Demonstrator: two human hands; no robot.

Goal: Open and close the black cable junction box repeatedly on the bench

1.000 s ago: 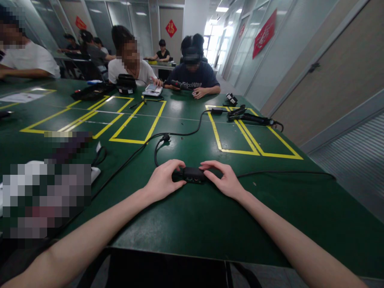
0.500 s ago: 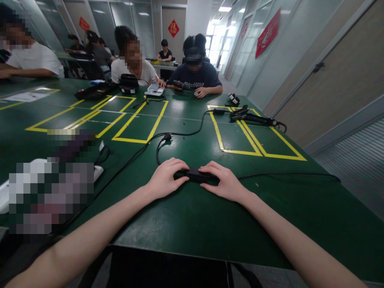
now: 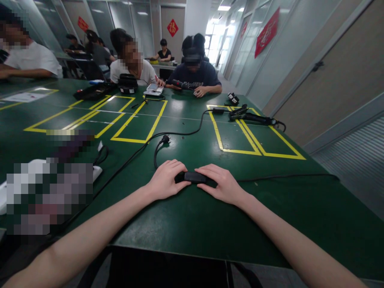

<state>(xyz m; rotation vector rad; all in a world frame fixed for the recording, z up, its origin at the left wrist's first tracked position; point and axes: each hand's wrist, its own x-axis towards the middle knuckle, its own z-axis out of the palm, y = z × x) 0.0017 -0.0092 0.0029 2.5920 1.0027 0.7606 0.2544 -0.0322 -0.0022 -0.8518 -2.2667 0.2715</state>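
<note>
Between my two hands lies a black oblong power adapter (image 3: 195, 177), low over the green table (image 3: 180, 228). My left hand (image 3: 168, 180) grips its left end, thumb in front and fingers behind. On the right end my right hand (image 3: 222, 183) holds it the same way. A short black cord rises from behind my left hand to a plug (image 3: 165, 139) resting on the table. From the right side a thin black cable (image 3: 288, 176) runs toward the table's right edge. The adapter's ends are hidden by my fingers.
A long black cable (image 3: 129, 160) crosses the table toward a black device (image 3: 252, 117) at the right back. Yellow tape outlines (image 3: 129, 140) mark the surface. Blurred white items (image 3: 28, 180) sit at left. Across the table, people handle objects near a black tray (image 3: 93, 91).
The adapter has tilted between my hands, so its ridged, marked side now shows. My fingers have shifted slightly with it. The plug has moved a little to the left.
</note>
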